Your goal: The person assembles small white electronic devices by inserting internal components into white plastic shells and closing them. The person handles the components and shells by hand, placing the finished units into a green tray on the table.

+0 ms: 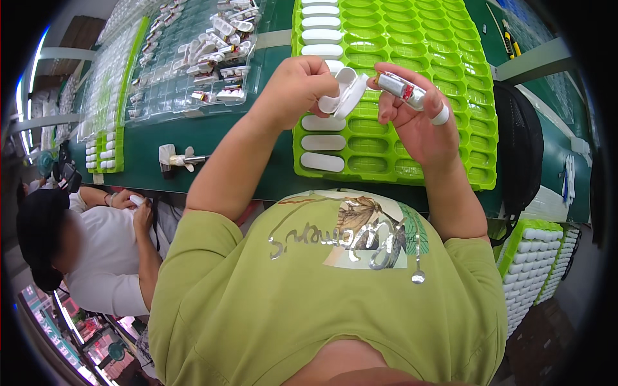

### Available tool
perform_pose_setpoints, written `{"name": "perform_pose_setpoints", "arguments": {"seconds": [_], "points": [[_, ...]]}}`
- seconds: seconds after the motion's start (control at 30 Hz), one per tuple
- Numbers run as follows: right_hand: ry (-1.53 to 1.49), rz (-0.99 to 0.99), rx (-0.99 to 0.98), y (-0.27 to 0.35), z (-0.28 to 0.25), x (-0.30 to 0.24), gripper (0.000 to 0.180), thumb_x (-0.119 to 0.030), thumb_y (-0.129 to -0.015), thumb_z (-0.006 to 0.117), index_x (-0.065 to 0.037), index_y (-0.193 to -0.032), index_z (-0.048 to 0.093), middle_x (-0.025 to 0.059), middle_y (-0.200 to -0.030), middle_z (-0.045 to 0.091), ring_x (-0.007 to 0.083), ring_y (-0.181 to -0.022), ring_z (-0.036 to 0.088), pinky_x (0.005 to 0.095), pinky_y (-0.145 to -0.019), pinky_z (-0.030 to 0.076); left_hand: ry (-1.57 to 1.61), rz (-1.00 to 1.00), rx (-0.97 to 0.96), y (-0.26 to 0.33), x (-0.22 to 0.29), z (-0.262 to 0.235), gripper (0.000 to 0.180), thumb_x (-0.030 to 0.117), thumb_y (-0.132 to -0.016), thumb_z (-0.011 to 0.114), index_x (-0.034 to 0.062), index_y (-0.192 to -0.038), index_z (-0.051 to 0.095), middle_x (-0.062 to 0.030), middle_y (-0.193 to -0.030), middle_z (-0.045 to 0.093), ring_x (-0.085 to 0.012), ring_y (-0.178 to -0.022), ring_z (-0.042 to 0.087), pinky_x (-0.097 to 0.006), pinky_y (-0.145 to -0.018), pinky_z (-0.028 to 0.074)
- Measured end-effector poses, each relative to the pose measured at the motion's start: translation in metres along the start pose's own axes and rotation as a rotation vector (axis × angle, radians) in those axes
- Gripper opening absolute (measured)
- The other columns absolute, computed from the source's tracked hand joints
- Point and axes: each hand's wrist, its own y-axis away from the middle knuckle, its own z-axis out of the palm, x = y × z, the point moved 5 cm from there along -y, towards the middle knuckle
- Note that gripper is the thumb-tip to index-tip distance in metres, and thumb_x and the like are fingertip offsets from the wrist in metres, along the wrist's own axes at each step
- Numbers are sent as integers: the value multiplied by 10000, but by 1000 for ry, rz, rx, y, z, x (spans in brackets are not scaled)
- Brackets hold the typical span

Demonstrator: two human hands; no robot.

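Note:
My left hand (297,90) pinches an open white oval plastic case (345,95), its two shell halves spread apart. Just to its right, my right hand (421,125) grips a small silver battery-like cylinder (400,89) with red marks between its fingers. A white band (440,116) wraps one right finger. Both hands are above a lime-green tray (394,127) with oval pockets. Down its left column lie closed white oval cases (322,161); more of that column is hidden behind my left hand.
At the left, a clear plastic tray (161,106) bears a heap of white shells and small parts (219,48). A small hammer (183,158) lies on the green table (145,145). A black bag (520,141) borders the tray's right side. A co-worker (106,251) sits at the left.

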Motion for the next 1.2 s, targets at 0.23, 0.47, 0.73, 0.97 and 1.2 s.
{"name": "perform_pose_setpoints", "arguments": {"seconds": [0.23, 0.47, 0.73, 0.97, 1.2], "points": [[151, 13, -24, 5, 14, 0, 562, -185, -862, 717, 31, -1345, 527, 117, -1231, 618, 161, -1023, 615, 274, -766, 539, 142, 115, 40, 13, -23, 18, 97, 48, -761, 658, 27, -727, 570, -59, -706, 610, -132, -592, 612, -287, -521, 530], [237, -4, -17, 4, 6, -5, 555, -119, -851, 721, 35, -1345, 521, 113, -1243, 616, 165, -1059, 611, 283, -807, 537, 254, 83, -52, 15, -24, 15, 212, 92, -821, 763, 33, -817, 560, -49, -747, 603, -135, -709, 666, -310, -611, 603], [444, -40, 79, 5, 12, 3, 622, -59, -772, 797, 13, -1331, 531, 83, -1145, 608, 173, -1072, 612, 277, -801, 537, 132, 144, -22, 26, -15, 16, 473, 78, -905, 673, 6, -1334, 489, -105, -1217, 567, -178, -1012, 652, -332, -770, 621], [920, -196, 108, 3, 11, -4, 683, -151, -693, 860, -10, -1295, 568, 79, -1097, 621, 158, -935, 613, 263, -717, 510, 228, 101, -219, 28, -16, 17, 682, 34, -853, 718, -4, -1451, 392, -121, -1293, 565, -192, -1114, 614, -338, -858, 582], [1098, -270, 81, 2, 11, -17, 666, -214, -654, 872, -51, -1248, 620, 62, -1046, 639, 163, -867, 592, 280, -665, 460, 229, 198, -307, 30, -19, 23, 793, -68, -714, 807, -61, -1409, 427, -135, -1292, 566, -203, -1150, 594, -332, -917, 542]]}}
